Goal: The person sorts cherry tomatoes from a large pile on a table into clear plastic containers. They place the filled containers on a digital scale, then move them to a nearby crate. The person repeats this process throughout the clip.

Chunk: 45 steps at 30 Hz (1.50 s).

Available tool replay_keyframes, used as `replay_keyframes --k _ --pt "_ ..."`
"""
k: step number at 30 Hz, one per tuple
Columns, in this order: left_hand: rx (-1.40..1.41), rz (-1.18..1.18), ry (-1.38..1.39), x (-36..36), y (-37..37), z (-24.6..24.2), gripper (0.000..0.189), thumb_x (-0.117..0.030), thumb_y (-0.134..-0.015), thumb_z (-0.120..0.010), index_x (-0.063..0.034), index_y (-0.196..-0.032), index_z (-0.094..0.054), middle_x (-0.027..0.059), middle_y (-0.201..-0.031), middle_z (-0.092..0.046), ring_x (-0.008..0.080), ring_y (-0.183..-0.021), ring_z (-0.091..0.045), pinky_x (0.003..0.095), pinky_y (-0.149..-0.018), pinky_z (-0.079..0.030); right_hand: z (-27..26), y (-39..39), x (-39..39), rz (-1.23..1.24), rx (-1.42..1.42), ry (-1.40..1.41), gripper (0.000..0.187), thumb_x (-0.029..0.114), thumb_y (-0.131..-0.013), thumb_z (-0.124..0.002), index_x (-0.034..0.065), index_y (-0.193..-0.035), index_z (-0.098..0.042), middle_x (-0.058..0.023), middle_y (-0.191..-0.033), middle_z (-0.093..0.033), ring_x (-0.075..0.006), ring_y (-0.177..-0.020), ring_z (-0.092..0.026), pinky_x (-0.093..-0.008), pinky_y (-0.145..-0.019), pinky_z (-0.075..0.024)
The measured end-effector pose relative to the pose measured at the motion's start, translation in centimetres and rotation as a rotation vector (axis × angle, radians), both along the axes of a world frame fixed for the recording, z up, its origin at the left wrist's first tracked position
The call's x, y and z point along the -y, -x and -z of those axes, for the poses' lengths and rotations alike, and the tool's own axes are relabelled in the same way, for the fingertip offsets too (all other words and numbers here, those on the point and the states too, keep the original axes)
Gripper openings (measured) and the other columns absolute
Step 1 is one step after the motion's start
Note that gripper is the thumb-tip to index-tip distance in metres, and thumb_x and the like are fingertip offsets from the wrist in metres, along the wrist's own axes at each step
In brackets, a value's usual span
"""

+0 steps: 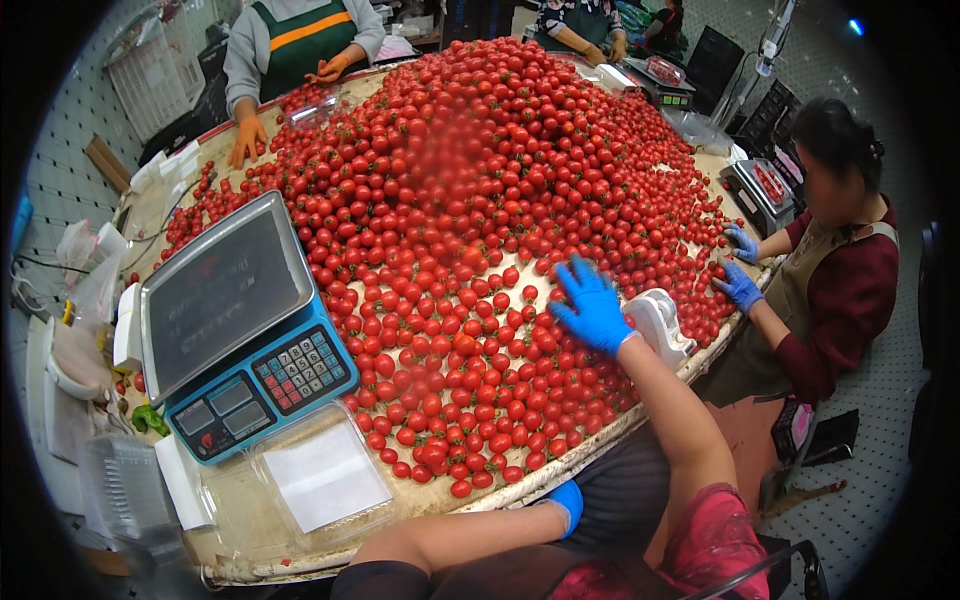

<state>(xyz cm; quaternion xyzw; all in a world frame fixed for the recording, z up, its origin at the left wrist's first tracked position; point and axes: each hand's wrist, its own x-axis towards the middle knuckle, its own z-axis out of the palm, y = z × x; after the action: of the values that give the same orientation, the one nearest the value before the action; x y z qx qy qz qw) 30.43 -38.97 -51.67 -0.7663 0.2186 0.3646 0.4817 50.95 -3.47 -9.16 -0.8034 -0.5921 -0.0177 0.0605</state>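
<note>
A large heap of cherry tomatoes (517, 172) covers the table before me. My right hand (589, 304), in a blue glove, lies spread over the near tomatoes, fingers apart, beside a white tape dispenser (660, 326). My left hand (568, 506), also blue-gloved, is low at the table's near edge; its fingers are mostly hidden, so its grip does not show. To the left stands a blue digital scale (262, 394) with a bare metal pan (229, 296). In front of it an open clear plastic tray (379, 517) holds a white paper liner (328, 476).
Stacked clear trays (124, 480) stand at the left. A co-worker's blue-gloved hands (741, 285) touch tomatoes at the right, near another scale (757, 195). A co-worker's orange-gloved hands (247, 140) are at the far left; another person (581, 30) stands beyond the heap.
</note>
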Motion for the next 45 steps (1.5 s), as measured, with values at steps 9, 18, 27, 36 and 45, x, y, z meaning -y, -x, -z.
replay_keyframes --k 9,18,27,36,45 --pt "0.339 -0.224 0.91 -16.7 5.4 -26.3 0.024 -0.015 -0.084 -0.057 -0.009 -0.091 -0.079 0.0144 -0.092 -0.074 0.0307 -0.083 -0.067 0.0412 -0.076 -0.053 -2.8 9.4 1.2 -0.376 -0.319 0.002 0.081 0.056 -0.093 -0.055 0.0029 -0.151 -0.034 -0.0221 -0.158 -0.027 -0.0391 -0.146 -0.027 -0.0512 -0.12 -0.0193" --pt "0.067 -0.329 0.629 -15.3 3.5 -26.9 0.038 -0.03 -0.092 -0.053 -0.0133 -0.122 -0.071 0.012 -0.131 -0.062 0.0385 -0.121 -0.057 0.0604 -0.098 -0.047 -3.8 5.5 -1.7 -0.174 -0.549 -0.391 0.054 0.025 -0.085 -0.073 0.0059 -0.133 -0.055 -0.0186 -0.125 -0.062 -0.0361 -0.11 -0.062 -0.0424 -0.096 -0.0504" --pt "0.37 -0.134 0.772 -17.7 5.3 -29.9 0.027 -0.019 -0.081 -0.059 -0.0093 -0.095 -0.08 0.0143 -0.098 -0.075 0.034 -0.09 -0.069 0.0504 -0.073 -0.054 -0.9 2.2 -9.0 -0.024 -0.022 -0.011 0.087 0.071 -0.086 -0.053 0.0194 -0.154 -0.035 -0.0224 -0.162 -0.017 -0.0418 -0.149 -0.018 -0.0606 -0.118 -0.0153" --pt "0.107 -0.319 0.779 -15.8 4.2 -28.6 0.035 -0.028 -0.088 -0.056 -0.0112 -0.114 -0.074 0.0142 -0.119 -0.067 0.039 -0.11 -0.062 0.0599 -0.091 -0.05 -2.6 4.3 -2.5 -0.107 -0.179 0.05 0.086 0.072 -0.081 -0.059 0.0328 -0.154 -0.034 -0.0237 -0.162 -0.014 -0.0451 -0.149 -0.014 -0.0697 -0.112 -0.0192" --pt "0.127 -0.333 0.548 -13.1 2.9 -24.6 0.041 -0.033 -0.094 -0.048 -0.0127 -0.12 -0.071 0.0128 -0.129 -0.063 0.0392 -0.118 -0.058 0.0589 -0.098 -0.048 -2.4 1.9 -4.9 -0.003 -0.258 -0.428 0.021 0.027 -0.079 -0.075 0.0158 -0.096 -0.074 -0.0047 -0.097 -0.065 -0.0271 -0.105 -0.058 -0.049 -0.098 -0.0394"
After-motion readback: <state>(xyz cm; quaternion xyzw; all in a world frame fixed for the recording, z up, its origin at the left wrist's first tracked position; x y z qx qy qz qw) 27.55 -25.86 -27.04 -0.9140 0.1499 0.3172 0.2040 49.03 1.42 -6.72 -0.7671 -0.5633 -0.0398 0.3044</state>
